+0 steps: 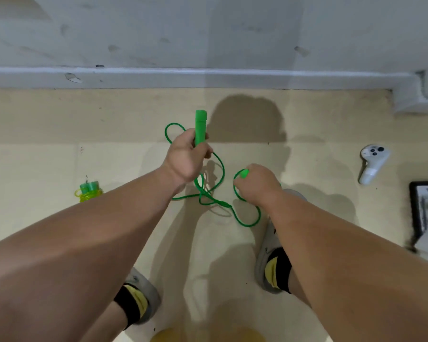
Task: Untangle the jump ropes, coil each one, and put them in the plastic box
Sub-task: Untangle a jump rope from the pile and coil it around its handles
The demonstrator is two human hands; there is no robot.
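One green handle (200, 127) is clamped in L hand (185, 156), 2nd handle (244, 173) in R hand (257, 183); crossed cord (223, 174) btwn them could be cinched tight if pulled apart.

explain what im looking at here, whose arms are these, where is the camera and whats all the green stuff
There is no machine here. This is one picture from a wide-angle camera worn on a person's head, looking down at their own arms, their shoes and the beige floor.

The left hand grips one green handle, which points away from them. The right hand grips the other handle, of which only the end shows. The green cord between them runs in crossed loops, so it is not yet untangled.

On the floor to the left lies a second jump rope, yellowish and already bundled. To the right lie a white game-style controller and, at the edge, a dark object I cannot identify. The plastic box is not in view.
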